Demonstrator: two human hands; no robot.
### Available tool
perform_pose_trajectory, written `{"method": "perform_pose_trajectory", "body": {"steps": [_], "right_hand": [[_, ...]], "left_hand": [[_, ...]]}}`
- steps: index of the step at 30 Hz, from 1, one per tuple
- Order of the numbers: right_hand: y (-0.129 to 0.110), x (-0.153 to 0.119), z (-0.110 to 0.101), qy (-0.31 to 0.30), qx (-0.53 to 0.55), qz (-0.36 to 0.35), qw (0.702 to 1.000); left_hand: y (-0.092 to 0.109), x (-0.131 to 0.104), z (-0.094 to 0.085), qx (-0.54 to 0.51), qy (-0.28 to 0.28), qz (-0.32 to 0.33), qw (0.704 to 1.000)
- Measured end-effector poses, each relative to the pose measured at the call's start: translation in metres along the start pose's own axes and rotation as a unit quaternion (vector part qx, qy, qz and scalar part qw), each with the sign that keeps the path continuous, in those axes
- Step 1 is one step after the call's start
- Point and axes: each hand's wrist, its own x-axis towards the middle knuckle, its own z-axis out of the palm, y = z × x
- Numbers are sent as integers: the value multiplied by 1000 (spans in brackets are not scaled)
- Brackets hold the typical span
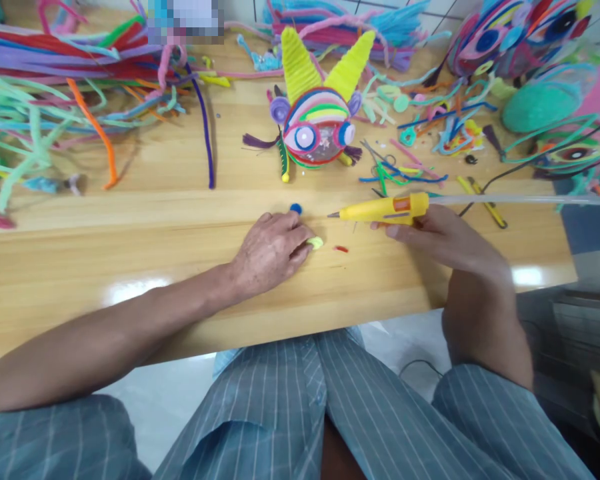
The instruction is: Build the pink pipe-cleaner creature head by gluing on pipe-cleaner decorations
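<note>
My left hand [275, 253] rests low over the table, its thumb and fingers closed on a small pale yellow-green fuzzy piece [315, 243]. Just beyond its fingertips lies a small round dark blue piece [295, 209]. In my right hand [433, 233] is a yellow hot glue gun [385, 210], its metal nozzle pointing left above the table. A long clear glue stick [500, 199] runs out of its back. A short red scrap [341, 249] lies between the two hands. Farther back stands a mask-like figure [317, 127] with yellow horns and ringed eyes.
Bundles of colored pipe cleaners [70, 53] fill the back left. Loose cut pieces, scissors [380, 157] and a yellow utility knife [490, 203] lie on the right. More decorated figures [495, 40] stand at the back right, and a black cord [530, 157] crosses there.
</note>
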Motion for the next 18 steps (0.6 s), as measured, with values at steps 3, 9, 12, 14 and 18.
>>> {"method": "perform_pose_trajectory", "body": {"steps": [3, 9, 12, 14, 18], "right_hand": [[11, -1, -13, 30, 61, 35, 997], [48, -4, -53, 251, 87, 108, 958], [68, 0, -61, 306, 81, 146, 937], [78, 4, -63, 323, 58, 164, 930], [92, 11, -66, 357, -15, 194, 914]], "left_hand": [[-1, -1, -1, -61, 22, 15, 998], [0, 1, -4, -189, 74, 3, 979], [1, 3, -6, -249, 93, -13, 964], [1, 3, -7, -272, 99, -28, 957], [-1, 3, -7, -276, 96, -48, 955]]}}
